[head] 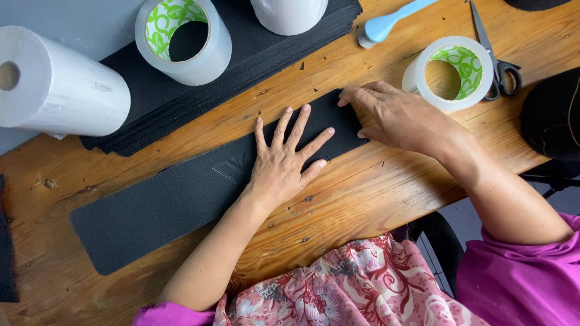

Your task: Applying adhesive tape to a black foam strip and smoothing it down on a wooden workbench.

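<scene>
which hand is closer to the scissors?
Right. The right hand rests on the black strip's end, just left of the scissors; the left hand lies flat farther left.

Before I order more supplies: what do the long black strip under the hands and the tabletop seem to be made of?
The long black strip looks like matte, gritty sheet, perhaps grip tape or sandpaper: fine speckled grain, no shine, lying flat under the left hand and the right hand. The tabletop looks like varnished wood: visible grain, knots, warm sheen.
</scene>
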